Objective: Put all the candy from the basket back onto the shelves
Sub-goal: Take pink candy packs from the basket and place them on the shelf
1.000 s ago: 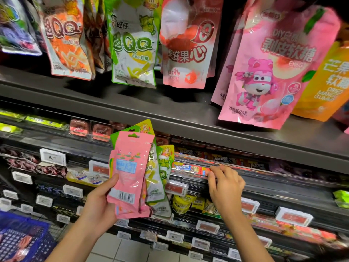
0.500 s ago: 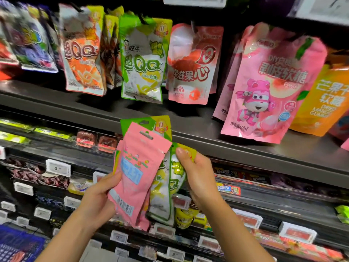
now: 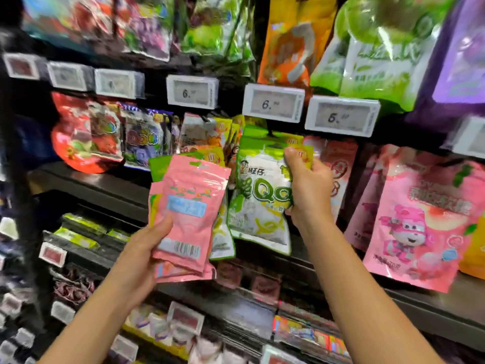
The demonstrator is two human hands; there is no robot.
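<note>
Now, left hand (image 3: pixel 143 252): grips pink packs (image 3: pixel 187 219) (green ones behind), at 7 o'clock.
Right hand (image 3: pixel 308 185): pinches QQ bag (image 3: pixel 259 203) at centre, against hanging bags.
Shelf (image 3: pixel 430 300): 4 o'clock.

two hands (image 3: pixel 139 256), eight price tags (image 3: pixel 273 105)

Glossy plastic film covers the pink candy pouch (image 3: pixel 189 206) and green candy bag (image 3: pixel 259 203); the dark shelf (image 3: pixel 105 185) looks smooth, matt.
</note>
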